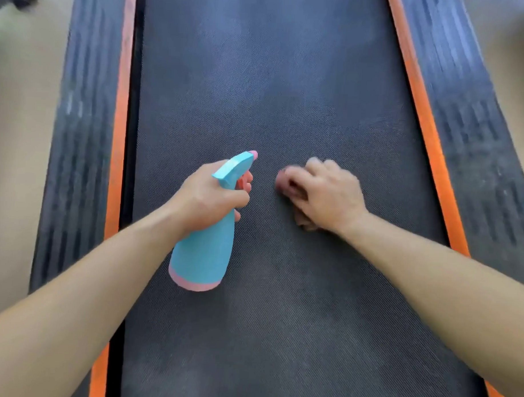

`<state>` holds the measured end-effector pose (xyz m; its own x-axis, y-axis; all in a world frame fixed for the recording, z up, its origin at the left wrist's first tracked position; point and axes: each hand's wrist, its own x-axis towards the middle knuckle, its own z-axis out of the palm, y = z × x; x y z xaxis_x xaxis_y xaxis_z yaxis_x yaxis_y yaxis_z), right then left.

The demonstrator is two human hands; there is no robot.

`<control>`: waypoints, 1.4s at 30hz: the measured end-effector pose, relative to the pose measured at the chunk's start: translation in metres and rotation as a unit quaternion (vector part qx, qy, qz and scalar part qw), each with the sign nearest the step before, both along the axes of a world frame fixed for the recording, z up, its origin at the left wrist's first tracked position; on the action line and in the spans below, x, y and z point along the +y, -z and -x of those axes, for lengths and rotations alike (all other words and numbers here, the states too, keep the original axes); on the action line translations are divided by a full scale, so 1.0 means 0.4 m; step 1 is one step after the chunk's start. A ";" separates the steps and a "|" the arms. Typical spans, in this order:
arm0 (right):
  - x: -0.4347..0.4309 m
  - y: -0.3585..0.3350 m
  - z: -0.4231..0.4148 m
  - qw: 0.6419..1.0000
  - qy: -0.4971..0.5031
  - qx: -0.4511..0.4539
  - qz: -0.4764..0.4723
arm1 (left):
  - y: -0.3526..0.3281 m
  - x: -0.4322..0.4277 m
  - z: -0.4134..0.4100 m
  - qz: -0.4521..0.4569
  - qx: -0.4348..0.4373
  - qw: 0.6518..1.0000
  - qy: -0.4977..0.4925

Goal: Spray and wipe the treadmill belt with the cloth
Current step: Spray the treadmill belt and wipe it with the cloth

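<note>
Midway between the orange-striped side edges of the dark textured treadmill belt, the left hand grips the neck of a turquoise plastic spray bottle with a pink base, nozzle pointing up the belt. Just beside it, the right hand curls over a bunched pinkish cloth, pressing it onto the belt.

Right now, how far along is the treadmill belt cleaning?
Underway, it seems. The left hand holds the spray bottle over the belt, and the right hand grips the cloth against the belt's middle, so wiping is in hand. No finished patch shows clearly through the blur; the far stretch and the near end probably remain.
</note>
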<state>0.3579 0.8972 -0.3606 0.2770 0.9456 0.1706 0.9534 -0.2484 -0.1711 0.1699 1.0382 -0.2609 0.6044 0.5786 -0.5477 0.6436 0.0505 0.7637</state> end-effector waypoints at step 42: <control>-0.002 -0.006 0.439 0.996 0.089 0.022 0.000 | -0.037 -0.120 0.431 0.047 -0.002 0.993 -0.108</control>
